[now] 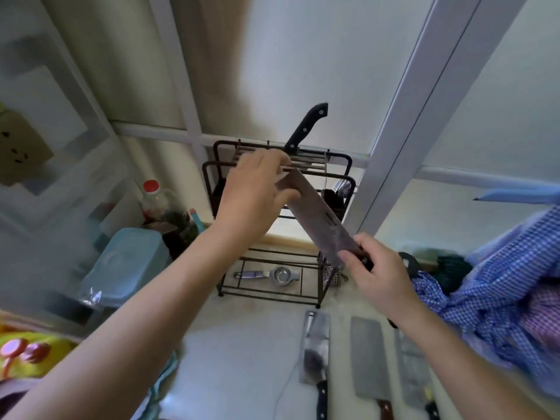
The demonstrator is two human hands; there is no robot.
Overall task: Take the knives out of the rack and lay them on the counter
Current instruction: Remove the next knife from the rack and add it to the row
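Observation:
A dark wire knife rack [339,160] stands at the back of the pale counter [242,353]. One black-handled knife [306,127] sticks up from its top slots. A wide cleaver [321,218] slants in the air in front of the rack. My right hand [378,268] grips its dark handle end, low and to the right. My left hand [257,192] pinches the far end of the blade near the rack's top. Three cleavers lie side by side on the counter: left [316,350], middle [368,359], right [413,368].
A metal squeezer [272,275] lies under the rack. A light blue lidded box [127,262] and a red-capped bottle [153,197] stand to the left. Blue checked cloth [503,286] bulges in at the right. A window frame [424,95] rises behind the rack.

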